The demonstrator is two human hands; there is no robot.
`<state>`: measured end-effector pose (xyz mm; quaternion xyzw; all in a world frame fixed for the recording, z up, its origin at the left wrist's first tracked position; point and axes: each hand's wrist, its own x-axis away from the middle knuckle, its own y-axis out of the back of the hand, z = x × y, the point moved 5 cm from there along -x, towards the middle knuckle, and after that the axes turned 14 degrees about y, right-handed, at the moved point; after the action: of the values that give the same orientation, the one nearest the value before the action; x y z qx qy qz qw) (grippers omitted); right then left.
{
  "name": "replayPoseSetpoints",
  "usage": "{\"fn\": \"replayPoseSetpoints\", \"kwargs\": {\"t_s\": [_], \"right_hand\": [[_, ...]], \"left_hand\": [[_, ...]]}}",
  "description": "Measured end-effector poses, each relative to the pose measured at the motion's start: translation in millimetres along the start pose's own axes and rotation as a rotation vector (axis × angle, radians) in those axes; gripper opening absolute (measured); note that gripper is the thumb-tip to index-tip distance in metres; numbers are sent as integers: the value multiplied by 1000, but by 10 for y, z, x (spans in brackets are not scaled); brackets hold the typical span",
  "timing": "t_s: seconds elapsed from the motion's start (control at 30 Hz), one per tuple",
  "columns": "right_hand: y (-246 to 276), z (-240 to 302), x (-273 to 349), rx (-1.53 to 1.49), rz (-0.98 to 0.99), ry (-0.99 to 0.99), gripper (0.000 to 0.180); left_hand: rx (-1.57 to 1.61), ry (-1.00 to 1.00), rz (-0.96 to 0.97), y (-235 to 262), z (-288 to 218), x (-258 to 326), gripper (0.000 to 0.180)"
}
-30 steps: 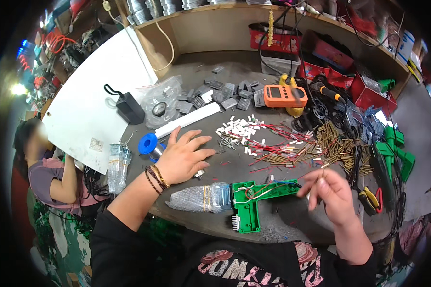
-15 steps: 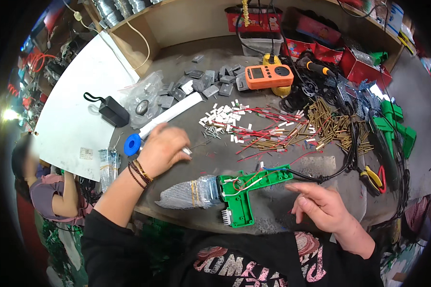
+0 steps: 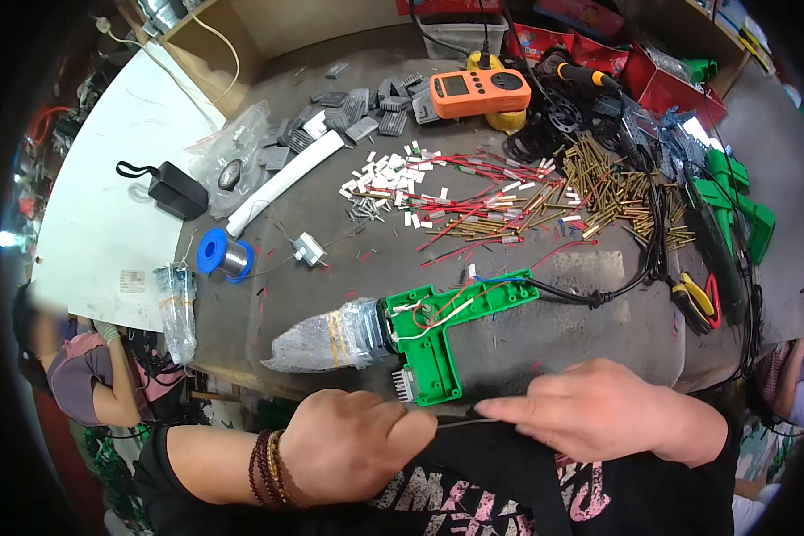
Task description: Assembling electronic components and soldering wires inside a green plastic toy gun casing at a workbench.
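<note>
My left hand (image 3: 355, 445) is closed in a fist at the table's front edge, before my black shirt (image 3: 500, 460). To its right, my right hand (image 3: 594, 413) has its thumb and index finger pressed toward it. A thin edge runs between the two hands, above dark cloth; what the fingers grip is hidden. Just beyond lies a green plastic tool-handle half (image 3: 438, 362), open side up, with red, white and blue wires in it. Its bubble-wrapped front end (image 3: 329, 338) points left. A black cord (image 3: 581, 293) leaves it on the right.
A small white-and-metal block (image 3: 308, 250) with thin wire lies beside a blue solder spool (image 3: 225, 255). White sleeves, red wires and brass tubes (image 3: 590, 179) are heaped behind, near an orange meter (image 3: 480, 92). Pliers (image 3: 695, 302) lie right. Another person (image 3: 89, 371) sits at left.
My left hand has let go of the small white block and drawn back to the table's front edge. My right hand has moved nearer to me, facing it. The whole view has shifted slightly.
</note>
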<state>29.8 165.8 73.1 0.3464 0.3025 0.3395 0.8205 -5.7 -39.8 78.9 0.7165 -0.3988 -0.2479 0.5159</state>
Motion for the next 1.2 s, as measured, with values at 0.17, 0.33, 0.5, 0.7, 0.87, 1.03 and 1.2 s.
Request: {"fn": "replayPoseSetpoints", "kwargs": {"t_s": [0.17,0.33,0.5,0.7,0.87,1.03,1.2], "right_hand": [[-29,-61,50,-226,97,56,48],[217,-350,179,119,-99,-45,48],[306,-284,196,425,41,-134,48],[149,-242,8,605,214,-69,51],[-27,-411,-6,372,191,-123,53],[-145,-510,-45,147,130,-177,49],[-228,-570,-141,-21,52,-205,48]], "left_hand": [[-259,-261,-307,-3,60,85,17],[-96,118,-403,-41,676,7,58],[106,274,-292,-305,1005,-57,72],[198,141,-346,-348,895,-83,61],[222,157,-378,-355,897,-73,52],[256,183,-411,-363,915,-67,52],[261,192,-434,-373,912,-75,51]]}}
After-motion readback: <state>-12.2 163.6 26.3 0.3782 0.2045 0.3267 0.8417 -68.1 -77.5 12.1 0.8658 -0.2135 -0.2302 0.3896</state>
